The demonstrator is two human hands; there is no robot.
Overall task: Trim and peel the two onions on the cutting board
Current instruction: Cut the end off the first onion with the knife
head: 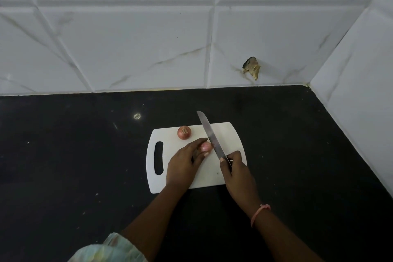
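A white cutting board [225,134] with a handle slot on its left lies on the black counter. One small reddish onion [184,132] sits loose near the board's far edge. My left hand [185,162] holds down a second onion [206,147] at the board's middle, fingers over it. My right hand [235,166] grips the handle of a knife [209,134]. Its long blade points away from me and rests against the right side of the held onion.
The black counter [74,155] ends at a white tiled wall behind and another wall on the right, forming a corner. A broken hole in the tile [252,67] is at the back right. A pink band [258,214] circles my right wrist.
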